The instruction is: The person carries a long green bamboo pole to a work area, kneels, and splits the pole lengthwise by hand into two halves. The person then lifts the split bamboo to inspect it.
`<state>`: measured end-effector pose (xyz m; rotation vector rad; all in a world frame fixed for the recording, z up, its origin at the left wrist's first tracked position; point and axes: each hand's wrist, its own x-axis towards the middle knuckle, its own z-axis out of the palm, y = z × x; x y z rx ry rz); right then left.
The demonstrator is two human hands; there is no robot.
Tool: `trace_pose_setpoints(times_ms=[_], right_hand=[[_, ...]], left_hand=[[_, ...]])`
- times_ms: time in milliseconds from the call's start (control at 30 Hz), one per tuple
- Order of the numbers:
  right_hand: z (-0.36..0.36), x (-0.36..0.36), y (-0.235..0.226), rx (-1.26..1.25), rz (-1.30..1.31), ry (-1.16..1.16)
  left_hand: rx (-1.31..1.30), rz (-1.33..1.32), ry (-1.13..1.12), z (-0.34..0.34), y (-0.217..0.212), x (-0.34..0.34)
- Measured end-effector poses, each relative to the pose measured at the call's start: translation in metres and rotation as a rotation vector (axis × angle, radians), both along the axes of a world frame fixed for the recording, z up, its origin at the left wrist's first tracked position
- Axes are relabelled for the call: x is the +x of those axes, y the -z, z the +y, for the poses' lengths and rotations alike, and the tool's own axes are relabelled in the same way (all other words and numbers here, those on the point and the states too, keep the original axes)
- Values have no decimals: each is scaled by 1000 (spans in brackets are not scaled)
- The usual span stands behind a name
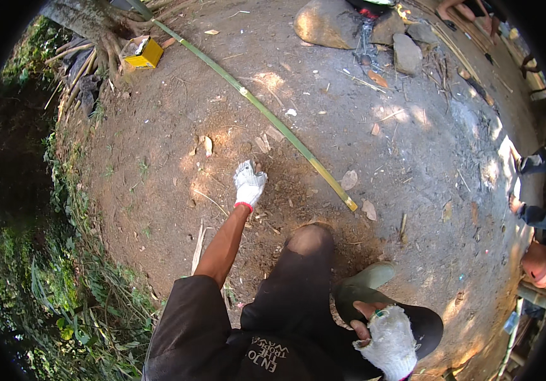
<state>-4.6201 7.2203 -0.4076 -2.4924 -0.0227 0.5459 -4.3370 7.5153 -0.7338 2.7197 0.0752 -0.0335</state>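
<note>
My left hand (249, 184), in a white knit glove with a red cuff, is stretched out low over the bare dirt. Its fingers are curled closed, and what they may hold is hidden. Ahead and to the right of it lies a long green bamboo pole (273, 119), its cut end pointing toward my knees. My right hand (390, 343) rests near my right leg in a worn white glove with bare fingertips. Those fingers are bent inward, with a small greenish patch beside them that I cannot make out.
A yellow box (144, 53) stands by a tree trunk (95, 28) at the far left. Large stones (330, 24) surround a smoking fire (368, 14) at the back. People sit along the right edge. Green plants (63, 298) border the left side.
</note>
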Motion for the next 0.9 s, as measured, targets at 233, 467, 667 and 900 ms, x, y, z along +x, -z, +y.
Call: trace_pose_setpoints(times_ms=[233,467,667,900], right_hand=[[-11,-10,45,24,-6,61],[-26,3,26,346,35,-16],[-50,-1,23,313,-69,97],[-74,13,-3,535,26,-50]], left_hand=[[173,221,80,-78,41,79],[483,10,553,-60,49,108],[683,100,594,61,29,43],[540,59,-208,128,6,12]])
